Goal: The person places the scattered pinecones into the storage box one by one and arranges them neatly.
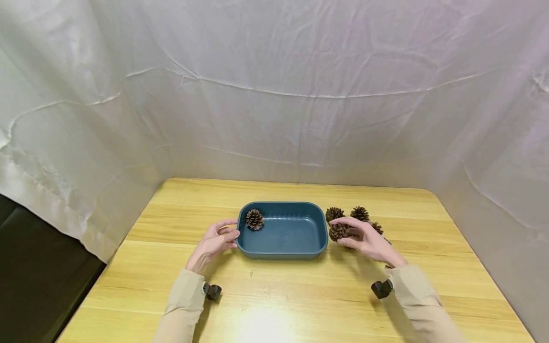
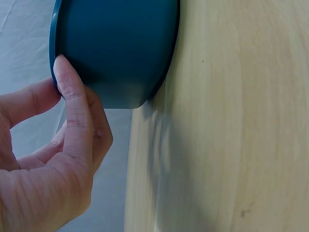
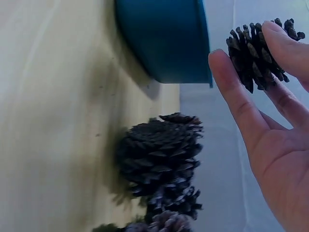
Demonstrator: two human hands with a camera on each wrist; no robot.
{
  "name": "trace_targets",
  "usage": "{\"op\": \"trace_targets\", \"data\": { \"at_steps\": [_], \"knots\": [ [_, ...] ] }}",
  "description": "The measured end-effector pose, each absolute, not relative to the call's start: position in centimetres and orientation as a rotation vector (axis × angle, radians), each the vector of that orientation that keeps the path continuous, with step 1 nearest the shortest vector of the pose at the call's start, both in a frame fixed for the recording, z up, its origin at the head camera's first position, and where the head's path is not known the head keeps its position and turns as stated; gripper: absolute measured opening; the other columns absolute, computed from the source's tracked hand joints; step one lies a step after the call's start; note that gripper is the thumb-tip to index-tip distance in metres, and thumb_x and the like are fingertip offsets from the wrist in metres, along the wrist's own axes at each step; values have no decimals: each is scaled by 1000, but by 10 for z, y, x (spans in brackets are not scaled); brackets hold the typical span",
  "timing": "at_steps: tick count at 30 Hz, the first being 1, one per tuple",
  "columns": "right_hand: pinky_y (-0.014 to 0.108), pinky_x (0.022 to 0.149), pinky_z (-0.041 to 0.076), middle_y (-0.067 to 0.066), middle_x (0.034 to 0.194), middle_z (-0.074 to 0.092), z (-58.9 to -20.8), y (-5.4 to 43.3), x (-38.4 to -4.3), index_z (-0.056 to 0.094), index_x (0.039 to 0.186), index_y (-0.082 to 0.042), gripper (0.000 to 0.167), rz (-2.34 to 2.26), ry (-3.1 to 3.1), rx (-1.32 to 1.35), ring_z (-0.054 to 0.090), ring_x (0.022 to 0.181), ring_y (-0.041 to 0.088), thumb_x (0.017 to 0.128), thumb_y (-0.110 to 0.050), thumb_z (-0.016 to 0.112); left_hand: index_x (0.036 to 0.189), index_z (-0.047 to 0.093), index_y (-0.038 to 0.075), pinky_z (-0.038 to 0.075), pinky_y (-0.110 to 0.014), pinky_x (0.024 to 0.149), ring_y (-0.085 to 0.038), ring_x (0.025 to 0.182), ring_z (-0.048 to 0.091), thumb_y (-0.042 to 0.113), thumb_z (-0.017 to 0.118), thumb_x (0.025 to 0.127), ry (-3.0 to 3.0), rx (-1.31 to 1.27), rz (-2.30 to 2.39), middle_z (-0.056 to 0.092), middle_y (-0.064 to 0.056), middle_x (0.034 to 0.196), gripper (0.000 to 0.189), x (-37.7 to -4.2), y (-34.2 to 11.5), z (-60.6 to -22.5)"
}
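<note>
My left hand (image 1: 218, 240) pinches the left rim of a dark blue rectangular tub (image 1: 285, 255), thumb on the rim; the left wrist view shows this grip on the tub (image 2: 116, 53) closely. One brown pine cone (image 1: 255, 219) sits inside the tub near its left end. Just beyond the tub's right wall, my right hand (image 1: 364, 238) grips another pine cone (image 3: 256, 55) between thumb and fingers. In the right wrist view this cone is raised off the table, near the tub's rim. More pine cones (image 3: 161, 154) stand on the table beside the right hand, partly hidden by it in the head view.
The wooden table (image 1: 274, 290) has rounded far corners. Pale cloth (image 1: 291, 119) hangs behind it and along both sides. A dark surface (image 1: 38, 267) shows at the lower left, past the table's edge. Each wrist carries a small black camera.
</note>
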State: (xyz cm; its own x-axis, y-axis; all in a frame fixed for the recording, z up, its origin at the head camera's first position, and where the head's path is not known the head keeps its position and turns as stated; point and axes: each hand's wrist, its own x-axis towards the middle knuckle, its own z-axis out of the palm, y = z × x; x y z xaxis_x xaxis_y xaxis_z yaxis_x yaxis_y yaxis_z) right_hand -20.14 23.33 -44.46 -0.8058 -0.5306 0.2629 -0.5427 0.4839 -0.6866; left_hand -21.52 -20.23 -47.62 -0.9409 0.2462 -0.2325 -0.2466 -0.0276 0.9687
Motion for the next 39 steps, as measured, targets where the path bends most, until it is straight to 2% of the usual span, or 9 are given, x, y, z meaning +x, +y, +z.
{"op": "trace_targets", "data": {
  "at_steps": [6,12,15,19,24,27,34,36,39],
  "knots": [
    [22,106,50,11,143,59,-431,226,-208,59,139,-12,45,1284,-2748,941,47,129,-7,96,-18,69,148,33,-12,59,-16,65,-6,67,61,-2,57,99,1916,-3,2031,60,-2,94,56,-215,-202,-474],
    [28,97,58,14,142,60,-422,217,-217,58,140,-7,46,1241,-2763,934,62,125,23,96,-18,69,148,33,-12,59,-16,66,-5,70,61,-2,57,99,1922,-3,2025,59,-1,93,55,-214,-202,-473],
    [35,98,58,12,141,61,-417,211,-220,58,139,-9,45,1230,-2761,945,60,126,31,97,-19,68,148,33,-11,59,-16,66,-5,70,60,-2,57,99,1923,-5,2026,59,-1,93,55,-214,-202,-473],
    [41,98,58,11,140,62,-411,203,-223,59,139,-13,44,1193,-2774,962,64,122,30,97,-21,69,148,33,-11,59,-17,66,-6,69,60,-1,57,99,1926,-9,2023,59,-1,93,55,-214,-201,-473],
    [36,90,58,10,138,63,-401,195,-228,59,139,-14,45,1132,-2807,980,67,104,21,96,-24,69,148,33,-11,59,-17,67,-6,71,61,-1,57,99,1925,-5,2019,59,-2,94,56,-214,-201,-472],
    [34,84,55,10,134,65,-394,189,-230,59,139,-13,46,1116,-2818,994,63,96,16,96,-25,69,148,33,-12,59,-17,67,-6,71,60,-1,57,99,1926,0,2017,59,-2,94,56,-214,-202,-472],
    [26,61,51,4,100,70,-381,176,-235,59,138,-14,46,1223,-2870,1002,57,71,13,95,-27,71,149,32,-11,60,-17,67,-5,71,60,0,57,99,1924,8,2018,59,0,92,56,-214,-202,-473],
    [27,60,52,4,101,70,-379,172,-237,59,137,-15,46,1255,-2880,1011,58,70,15,95,-26,71,149,32,-11,60,-17,68,-5,71,60,0,57,99,1921,8,2020,59,0,92,57,-213,-203,-473],
    [30,72,56,4,117,71,-376,166,-240,61,135,-16,44,1248,-2889,1022,65,85,14,94,-27,72,149,31,-11,60,-17,68,-5,71,60,0,56,99,1922,7,2020,58,1,92,57,-213,-203,-473]
  ]
}}
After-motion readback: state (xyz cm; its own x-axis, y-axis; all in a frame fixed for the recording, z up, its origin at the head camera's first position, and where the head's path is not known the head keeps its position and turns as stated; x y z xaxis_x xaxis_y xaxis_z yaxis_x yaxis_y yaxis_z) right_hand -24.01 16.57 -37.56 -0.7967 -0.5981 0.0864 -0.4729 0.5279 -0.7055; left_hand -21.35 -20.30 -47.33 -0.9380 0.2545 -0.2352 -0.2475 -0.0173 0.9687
